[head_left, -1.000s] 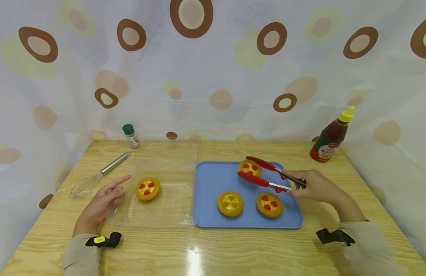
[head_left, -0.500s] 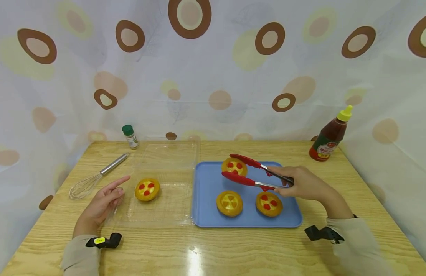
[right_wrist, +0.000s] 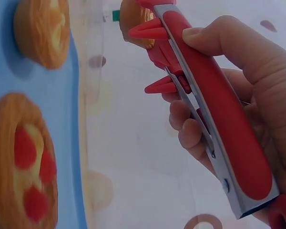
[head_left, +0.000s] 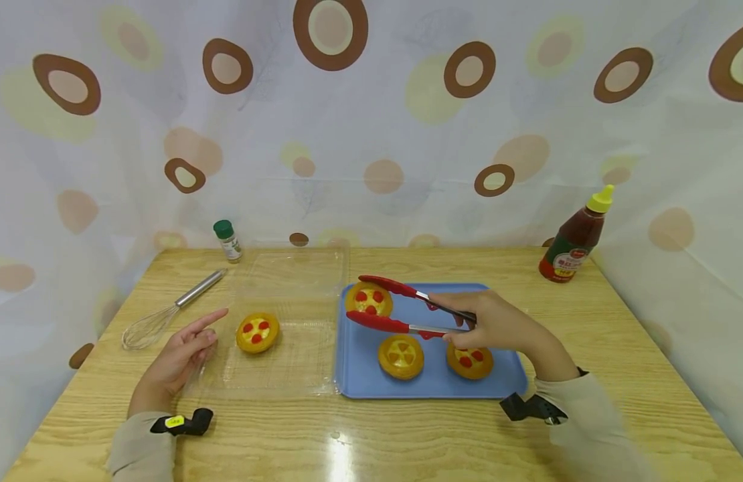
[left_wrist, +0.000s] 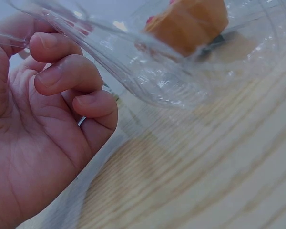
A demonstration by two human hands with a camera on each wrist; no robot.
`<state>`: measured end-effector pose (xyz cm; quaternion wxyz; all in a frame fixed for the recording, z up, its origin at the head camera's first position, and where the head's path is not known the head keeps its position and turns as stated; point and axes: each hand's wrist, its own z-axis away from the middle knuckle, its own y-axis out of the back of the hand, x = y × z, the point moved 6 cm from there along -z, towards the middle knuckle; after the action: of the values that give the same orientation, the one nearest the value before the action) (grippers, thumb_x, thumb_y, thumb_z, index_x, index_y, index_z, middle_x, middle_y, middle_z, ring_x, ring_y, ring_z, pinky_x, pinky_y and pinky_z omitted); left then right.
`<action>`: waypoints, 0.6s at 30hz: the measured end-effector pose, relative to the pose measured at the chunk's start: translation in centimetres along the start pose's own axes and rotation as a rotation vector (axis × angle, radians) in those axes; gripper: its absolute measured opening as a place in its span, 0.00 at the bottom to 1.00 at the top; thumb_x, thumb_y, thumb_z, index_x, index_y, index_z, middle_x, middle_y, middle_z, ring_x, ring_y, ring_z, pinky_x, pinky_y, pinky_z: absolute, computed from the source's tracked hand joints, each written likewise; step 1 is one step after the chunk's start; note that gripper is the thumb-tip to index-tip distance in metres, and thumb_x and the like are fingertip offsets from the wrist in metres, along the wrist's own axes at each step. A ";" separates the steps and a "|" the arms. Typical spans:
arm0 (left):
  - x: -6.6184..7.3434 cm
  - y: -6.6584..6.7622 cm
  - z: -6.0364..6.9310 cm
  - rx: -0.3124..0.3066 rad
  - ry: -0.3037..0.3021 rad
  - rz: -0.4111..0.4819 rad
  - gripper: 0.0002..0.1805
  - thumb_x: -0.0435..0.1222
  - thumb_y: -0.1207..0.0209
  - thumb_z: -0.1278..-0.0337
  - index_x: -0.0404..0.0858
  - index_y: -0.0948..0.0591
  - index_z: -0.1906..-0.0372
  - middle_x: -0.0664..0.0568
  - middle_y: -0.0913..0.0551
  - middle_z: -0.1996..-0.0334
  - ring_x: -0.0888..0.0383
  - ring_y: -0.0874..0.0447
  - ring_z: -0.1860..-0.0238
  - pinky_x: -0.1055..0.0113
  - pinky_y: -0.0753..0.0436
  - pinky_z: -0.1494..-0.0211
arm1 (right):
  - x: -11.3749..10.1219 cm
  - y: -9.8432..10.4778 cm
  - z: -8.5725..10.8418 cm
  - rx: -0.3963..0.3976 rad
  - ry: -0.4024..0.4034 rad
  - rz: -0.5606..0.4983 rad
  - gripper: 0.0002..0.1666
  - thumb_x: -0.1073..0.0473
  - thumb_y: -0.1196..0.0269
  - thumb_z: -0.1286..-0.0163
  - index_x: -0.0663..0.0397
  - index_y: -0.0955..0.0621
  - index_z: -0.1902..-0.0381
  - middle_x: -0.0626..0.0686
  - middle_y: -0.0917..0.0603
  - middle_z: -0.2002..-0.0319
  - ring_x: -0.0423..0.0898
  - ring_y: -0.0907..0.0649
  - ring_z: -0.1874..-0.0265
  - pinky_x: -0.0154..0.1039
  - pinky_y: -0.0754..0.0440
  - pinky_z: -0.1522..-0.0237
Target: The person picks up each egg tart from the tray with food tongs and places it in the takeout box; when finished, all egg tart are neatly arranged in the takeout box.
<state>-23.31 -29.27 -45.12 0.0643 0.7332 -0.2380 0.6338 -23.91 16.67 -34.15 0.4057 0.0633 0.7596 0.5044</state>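
My right hand (head_left: 504,325) grips red-tipped tongs (head_left: 380,323), whose arms hold a tart (head_left: 369,301) with red toppings over the left back part of the blue tray (head_left: 359,385). In the right wrist view the thumb and fingers of my right hand (right_wrist: 262,90) wrap the red handle (right_wrist: 224,114), and the held tart (right_wrist: 133,21) is clear of the tray. My left hand (head_left: 177,358) is at the left edge of the clear plastic box (head_left: 299,361). In the left wrist view its thumb and finger pinch the box's edge (left_wrist: 100,62). One tart (head_left: 258,333) sits inside the box.
Two more tarts, one yellow-topped (head_left: 401,357) and one red-topped (head_left: 470,362), lie on the tray. A whisk (head_left: 173,309) lies left of the box. A green-capped shaker (head_left: 227,241) stands at the back left, a sauce bottle (head_left: 575,239) at the back right.
My right hand has moved left with the tongs, carrying the tart from the tray's back right part to its left end. My left hand and the box have stayed put.
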 end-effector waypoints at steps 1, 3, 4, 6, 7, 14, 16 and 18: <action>0.0 0.0 0.0 0.003 0.001 -0.002 0.29 0.21 0.64 0.32 0.49 0.26 0.37 0.50 0.43 0.80 0.53 0.48 0.79 0.63 0.47 0.72 | -0.3 -0.2 -0.3 -0.007 0.012 -0.001 0.36 0.61 0.32 0.43 0.63 0.28 0.36 0.51 0.18 0.60 0.34 0.32 0.81 0.30 0.31 0.81; 0.0 0.1 0.0 0.006 0.003 -0.003 0.29 0.21 0.64 0.31 0.49 0.26 0.37 0.51 0.43 0.80 0.53 0.48 0.78 0.63 0.47 0.72 | -0.8 -0.7 -1.0 -0.019 0.031 0.005 0.36 0.59 0.32 0.43 0.63 0.28 0.37 0.47 0.20 0.67 0.34 0.32 0.81 0.30 0.31 0.81; 0.0 0.1 0.1 0.008 0.004 -0.004 0.29 0.21 0.63 0.31 0.49 0.26 0.37 0.51 0.42 0.80 0.53 0.48 0.78 0.63 0.46 0.72 | -1.1 -0.9 -1.3 -0.025 0.041 0.009 0.35 0.59 0.32 0.43 0.63 0.27 0.37 0.46 0.22 0.70 0.34 0.32 0.81 0.30 0.31 0.81; 0.0 0.2 0.1 0.009 0.006 -0.006 0.29 0.21 0.63 0.31 0.49 0.27 0.37 0.51 0.42 0.80 0.54 0.48 0.78 0.63 0.46 0.72 | -1.5 -1.4 -2.0 -0.033 0.061 0.018 0.35 0.59 0.32 0.43 0.63 0.26 0.38 0.44 0.25 0.74 0.33 0.33 0.81 0.29 0.31 0.81; -0.1 0.2 0.1 0.010 0.009 -0.005 0.29 0.21 0.63 0.31 0.49 0.26 0.37 0.51 0.42 0.80 0.54 0.48 0.78 0.63 0.46 0.72 | -1.8 -1.7 -2.3 -0.042 0.068 0.016 0.34 0.59 0.32 0.43 0.62 0.26 0.38 0.44 0.26 0.75 0.33 0.33 0.81 0.29 0.32 0.81; 0.0 0.2 0.1 0.011 0.010 0.011 0.29 0.21 0.63 0.32 0.49 0.26 0.37 0.51 0.43 0.80 0.54 0.48 0.78 0.64 0.47 0.73 | -3.4 -3.5 -4.1 -0.107 0.113 -0.021 0.34 0.59 0.34 0.43 0.61 0.26 0.38 0.46 0.23 0.73 0.33 0.31 0.80 0.29 0.29 0.79; 0.1 0.1 0.1 0.007 0.005 0.014 0.28 0.21 0.63 0.32 0.48 0.26 0.37 0.51 0.43 0.80 0.54 0.48 0.79 0.64 0.47 0.73 | -3.6 -4.1 -4.6 -0.124 0.116 -0.017 0.34 0.59 0.34 0.43 0.60 0.26 0.38 0.48 0.22 0.73 0.33 0.31 0.80 0.29 0.30 0.79; 0.1 -0.1 0.0 0.003 -0.002 0.016 0.29 0.21 0.63 0.31 0.48 0.27 0.36 0.50 0.44 0.80 0.54 0.48 0.79 0.64 0.47 0.73 | -3.8 -4.5 -5.0 -0.139 0.106 -0.010 0.35 0.59 0.33 0.43 0.60 0.27 0.37 0.49 0.21 0.72 0.33 0.31 0.80 0.29 0.30 0.79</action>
<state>-23.24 -29.27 -45.00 0.0581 0.7319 -0.2430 0.6340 -23.45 8.99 -34.93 0.3708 0.0045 0.7436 0.5565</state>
